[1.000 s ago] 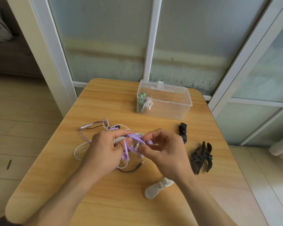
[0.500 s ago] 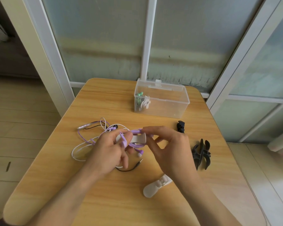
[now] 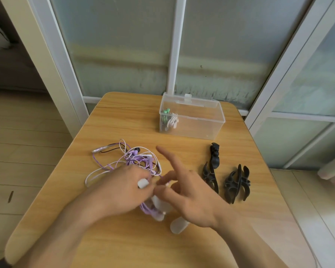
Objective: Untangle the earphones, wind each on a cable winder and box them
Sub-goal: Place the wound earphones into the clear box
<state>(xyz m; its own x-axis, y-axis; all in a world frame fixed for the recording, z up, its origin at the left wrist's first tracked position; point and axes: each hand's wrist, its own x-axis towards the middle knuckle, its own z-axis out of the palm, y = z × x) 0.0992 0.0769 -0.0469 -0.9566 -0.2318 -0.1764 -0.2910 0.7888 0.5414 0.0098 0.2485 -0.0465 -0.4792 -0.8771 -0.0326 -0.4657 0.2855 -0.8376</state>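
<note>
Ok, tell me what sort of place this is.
Probably a home, perhaps an enclosed balcony: a small wooden table against frosted sliding glass doors, wood-look flooring, and a room opening at left.

No readable text, labels, brands or numbers — nothing legible on any object

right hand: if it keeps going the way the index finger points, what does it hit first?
Likely the clear plastic box. The right hand's index points up and left toward its near-left corner, bare tabletop between. Depth is unclear; it could pass just left.
</note>
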